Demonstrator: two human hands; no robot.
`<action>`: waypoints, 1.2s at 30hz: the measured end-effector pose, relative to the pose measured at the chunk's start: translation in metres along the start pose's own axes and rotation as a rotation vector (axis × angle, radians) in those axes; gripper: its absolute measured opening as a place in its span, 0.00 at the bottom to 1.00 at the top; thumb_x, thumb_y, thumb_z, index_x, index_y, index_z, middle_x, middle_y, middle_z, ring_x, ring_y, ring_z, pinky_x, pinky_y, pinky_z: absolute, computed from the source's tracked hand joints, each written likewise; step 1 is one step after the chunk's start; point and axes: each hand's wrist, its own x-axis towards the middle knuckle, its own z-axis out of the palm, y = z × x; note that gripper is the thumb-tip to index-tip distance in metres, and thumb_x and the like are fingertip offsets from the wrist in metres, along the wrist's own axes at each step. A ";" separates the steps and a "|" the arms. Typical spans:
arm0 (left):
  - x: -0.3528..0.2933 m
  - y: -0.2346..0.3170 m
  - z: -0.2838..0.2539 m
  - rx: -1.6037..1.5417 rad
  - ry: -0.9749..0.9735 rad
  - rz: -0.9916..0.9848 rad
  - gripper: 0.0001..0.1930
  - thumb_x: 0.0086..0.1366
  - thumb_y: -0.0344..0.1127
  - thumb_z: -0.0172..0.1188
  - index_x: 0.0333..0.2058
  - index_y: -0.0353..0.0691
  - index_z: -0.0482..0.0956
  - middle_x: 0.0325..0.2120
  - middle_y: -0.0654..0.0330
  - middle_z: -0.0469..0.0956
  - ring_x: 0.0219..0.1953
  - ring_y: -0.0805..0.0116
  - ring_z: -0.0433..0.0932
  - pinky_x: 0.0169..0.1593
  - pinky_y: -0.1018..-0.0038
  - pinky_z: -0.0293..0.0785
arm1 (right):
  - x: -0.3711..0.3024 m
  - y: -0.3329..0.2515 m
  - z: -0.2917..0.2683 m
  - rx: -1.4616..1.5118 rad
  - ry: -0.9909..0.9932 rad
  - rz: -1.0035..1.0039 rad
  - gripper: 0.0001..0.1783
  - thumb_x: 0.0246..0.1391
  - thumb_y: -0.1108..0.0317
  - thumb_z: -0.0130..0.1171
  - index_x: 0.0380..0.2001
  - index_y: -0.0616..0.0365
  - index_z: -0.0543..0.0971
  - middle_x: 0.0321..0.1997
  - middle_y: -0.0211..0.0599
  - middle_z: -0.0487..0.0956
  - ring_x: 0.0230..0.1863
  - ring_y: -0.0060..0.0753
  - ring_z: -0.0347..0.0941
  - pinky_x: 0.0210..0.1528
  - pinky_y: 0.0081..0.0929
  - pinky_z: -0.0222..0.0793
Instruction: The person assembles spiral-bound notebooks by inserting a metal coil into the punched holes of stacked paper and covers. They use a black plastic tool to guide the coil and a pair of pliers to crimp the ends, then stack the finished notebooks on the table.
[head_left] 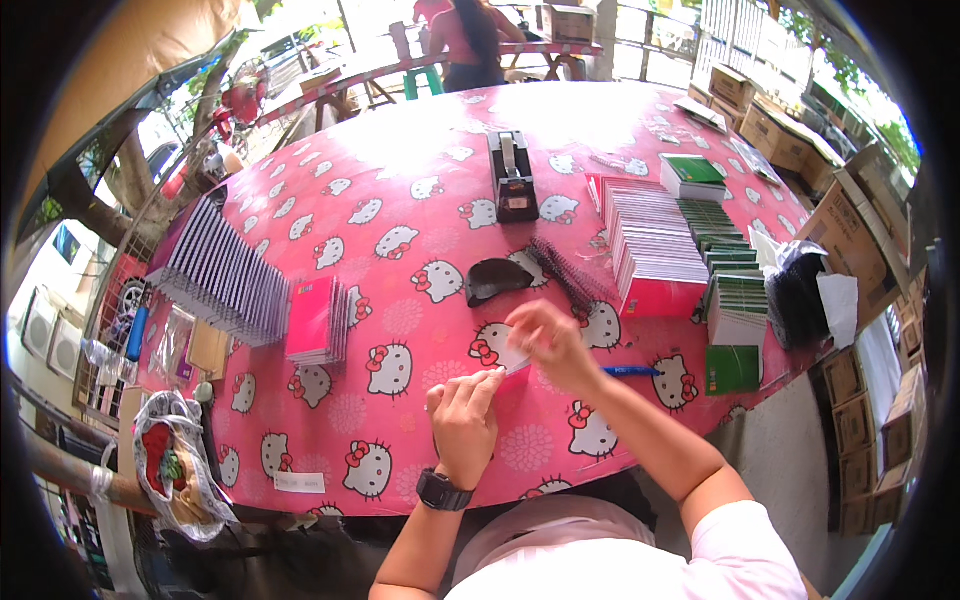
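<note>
My left hand (465, 418), with a black watch on its wrist, is closed around a small pink notebook (517, 382) near the table's front middle. Most of the notebook is hidden by my hands. Just above and to the right of it, my right hand (553, 340) is raised with bent fingers, smeared by motion, so I cannot make out whether they hold anything. A blue pen (632, 371) lies beside my right forearm. Beyond my hands lie a glossy black curved piece (498, 279) and a bundle of dark spiral coils (562, 272).
A black tape dispenser (514, 180) stands farther back. Pink notebooks (655, 240) and green notebooks (733, 369) are stacked at right; more stacks (222, 275) stand at left. A plastic bag (178, 460) hangs at the left edge. Cardboard boxes (775, 135) and a seated person (470, 45) are beyond.
</note>
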 end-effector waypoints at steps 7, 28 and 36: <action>0.005 0.002 -0.003 -0.091 0.039 0.060 0.11 0.53 0.25 0.62 0.36 0.45 0.83 0.32 0.66 0.80 0.35 0.68 0.75 0.40 0.71 0.65 | 0.078 0.060 -0.076 -1.128 0.284 0.188 0.16 0.43 0.67 0.67 0.37 0.58 0.78 0.42 0.42 0.79 0.45 0.46 0.75 0.48 0.38 0.70; -0.003 0.009 0.001 -0.048 0.086 -0.016 0.11 0.51 0.26 0.63 0.35 0.47 0.84 0.31 0.68 0.78 0.36 0.68 0.74 0.42 0.70 0.64 | 0.040 -0.031 -0.081 0.057 -0.059 -0.036 0.13 0.62 0.77 0.47 0.48 0.61 0.75 0.44 0.33 0.80 0.49 0.23 0.74 0.53 0.22 0.68; 0.000 0.005 -0.001 -0.061 0.079 0.010 0.12 0.50 0.25 0.64 0.34 0.46 0.84 0.30 0.68 0.78 0.35 0.68 0.73 0.41 0.70 0.64 | 0.024 -0.044 -0.080 0.090 -0.107 -0.021 0.12 0.63 0.72 0.48 0.47 0.61 0.76 0.46 0.33 0.80 0.52 0.24 0.73 0.56 0.24 0.66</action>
